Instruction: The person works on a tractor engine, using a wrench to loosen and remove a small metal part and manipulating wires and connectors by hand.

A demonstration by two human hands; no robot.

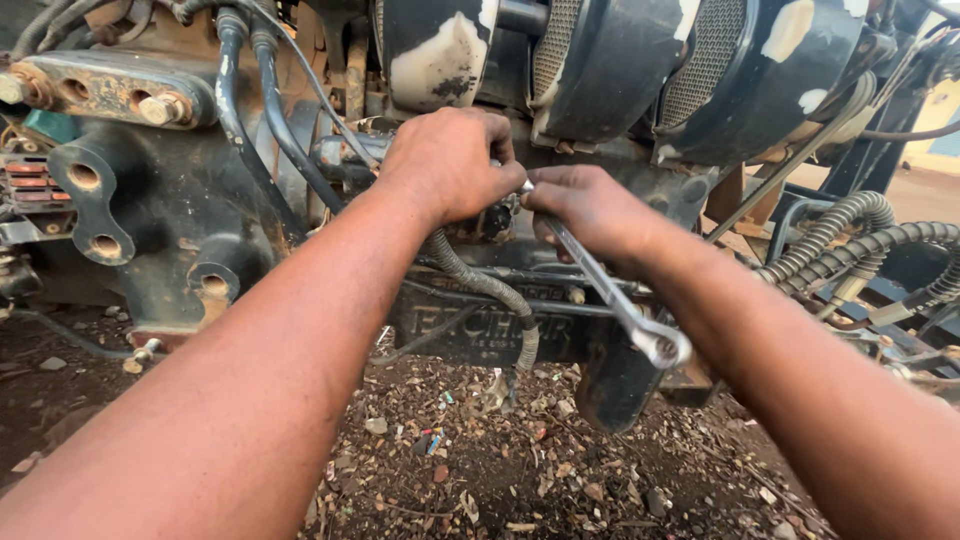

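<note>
Our right hand (590,210) grips the spanner (610,290) mid-shank at the engine's (180,220) lower front edge, left hand (450,160) clenched over its head; stiff steel, probably greasy, so hold nearer the ring end.

I see one label only: dark rectangular plate with raised lettering (478,325), cast into front face of black machine body (160,230), low at its bottom edge, just left of centre in my view. Plate dark grey-black, dusty, letters same colour as ground. Corrugated hose (490,290) crosses plate's right part. I spot no packages, signs, screens.
</note>
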